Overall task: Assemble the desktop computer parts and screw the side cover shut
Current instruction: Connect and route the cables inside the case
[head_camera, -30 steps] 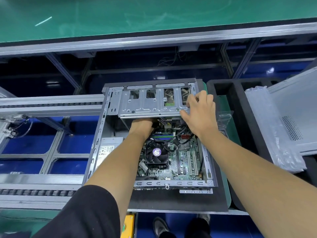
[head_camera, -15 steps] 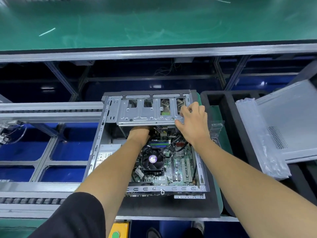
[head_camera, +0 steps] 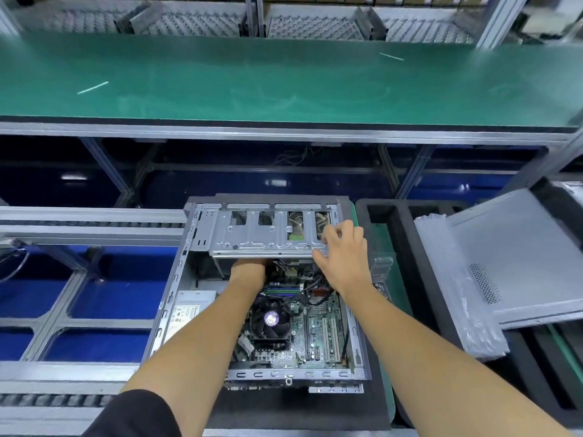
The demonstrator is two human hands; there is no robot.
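Green-topped table [head_camera: 284, 89] runs behind the open computer case [head_camera: 176, 298], where the right hand [head_camera: 345, 257] grips the drive cage [head_camera: 268, 231] and the left hand [head_camera: 247, 271], its grip hidden beneath, seemingly seats a cable; the side cover [head_camera: 520, 253] waits right.

Open computer case [head_camera: 358, 367] flat on a black foam mat [head_camera: 284, 411], atop the conveyor frame [head_camera: 79, 228].

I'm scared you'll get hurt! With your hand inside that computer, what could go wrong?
1. The left hand reaches under the metal drive cage, its fingers hidden; sheet-metal edges might scrape them.
2. Loose cables run right beside that hand, over the motherboard; pulling out could snag or unplug one.
3. The right hand grips the cage's corner; if that grip slips, the cage may press on the hidden fingers.
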